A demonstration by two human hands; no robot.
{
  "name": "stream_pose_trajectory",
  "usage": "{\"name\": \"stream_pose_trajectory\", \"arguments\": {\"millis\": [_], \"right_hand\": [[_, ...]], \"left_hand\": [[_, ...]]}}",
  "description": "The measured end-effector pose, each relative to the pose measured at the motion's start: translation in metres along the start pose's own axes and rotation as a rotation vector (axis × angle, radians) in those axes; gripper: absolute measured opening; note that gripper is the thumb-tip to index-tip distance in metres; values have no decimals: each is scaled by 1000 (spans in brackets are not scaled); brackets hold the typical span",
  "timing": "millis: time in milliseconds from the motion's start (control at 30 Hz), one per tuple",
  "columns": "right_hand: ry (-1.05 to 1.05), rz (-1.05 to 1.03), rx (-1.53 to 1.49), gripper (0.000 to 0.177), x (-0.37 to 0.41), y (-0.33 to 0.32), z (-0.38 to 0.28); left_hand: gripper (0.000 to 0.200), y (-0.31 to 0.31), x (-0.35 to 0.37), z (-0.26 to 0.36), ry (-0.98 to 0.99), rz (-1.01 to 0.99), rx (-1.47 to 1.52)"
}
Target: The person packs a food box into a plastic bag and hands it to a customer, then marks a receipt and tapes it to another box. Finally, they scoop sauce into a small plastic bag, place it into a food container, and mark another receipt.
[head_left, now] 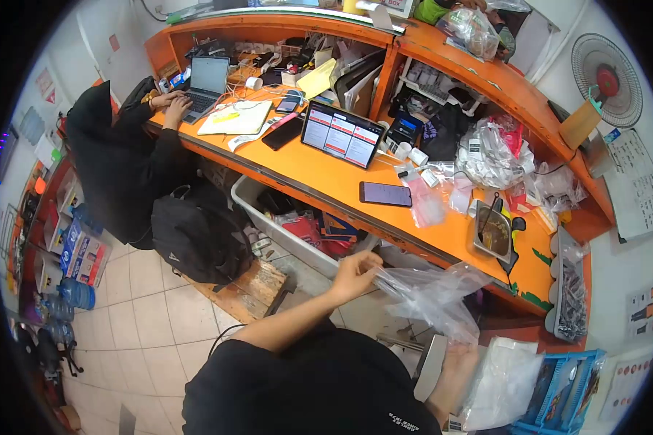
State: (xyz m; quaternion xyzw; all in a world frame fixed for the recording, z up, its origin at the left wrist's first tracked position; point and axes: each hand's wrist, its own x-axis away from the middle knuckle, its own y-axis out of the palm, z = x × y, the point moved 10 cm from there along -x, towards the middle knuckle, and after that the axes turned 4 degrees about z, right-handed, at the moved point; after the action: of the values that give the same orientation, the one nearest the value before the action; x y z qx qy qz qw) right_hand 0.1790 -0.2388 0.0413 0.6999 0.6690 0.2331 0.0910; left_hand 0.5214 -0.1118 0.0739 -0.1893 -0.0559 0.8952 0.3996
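Note:
A clear plastic bag (439, 299) stretches between my two hands, crumpled and see-through, in front of the orange counter's edge. My left hand (357, 275) pinches its left end between thumb and fingers. Lower down on the right, my right hand (458, 362) is closed on the bag's bottom end, its fingers partly covered by the plastic. Close beside my right hand lies a stack of clear plastic bags (502, 380). A grey metal box-like edge (431, 368) stands just left of my right wrist.
The orange counter (305, 185) carries a tablet (342, 135), a phone (385, 194) and a metal container (492, 230) with a ladle. A long tray of wrapped cutlery (572, 297) and a blue basket (559, 391) stand right. A co-worker (116, 167) types at a laptop (209, 76).

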Motion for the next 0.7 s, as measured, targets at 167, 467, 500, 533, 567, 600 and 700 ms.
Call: {"name": "stream_pose_trajectory", "arguments": {"millis": [167,467,500,533,567,600,700], "right_hand": [[524,-251,-351,24,5,43,93],[366,-13,13,22,-39,70,66],[407,87,106,24,-25,90,68],[517,-212,140,29,-31,90,98],[657,-319,151,31,-16,89,106],[799,-425,160,34,2,95,109],[659,-496,401,40,9,106,94]], "left_hand": [[18,41,7,-96,-938,58,1152],[14,-4,-3,-115,-827,-350,1044],[14,-11,-10,-118,-856,-300,968],[14,-17,-18,-121,-856,-306,970],[17,-15,-17,-115,-807,-576,827],[20,-17,-12,-111,-749,-837,673],[25,-64,-33,-97,-781,-990,530]]}}
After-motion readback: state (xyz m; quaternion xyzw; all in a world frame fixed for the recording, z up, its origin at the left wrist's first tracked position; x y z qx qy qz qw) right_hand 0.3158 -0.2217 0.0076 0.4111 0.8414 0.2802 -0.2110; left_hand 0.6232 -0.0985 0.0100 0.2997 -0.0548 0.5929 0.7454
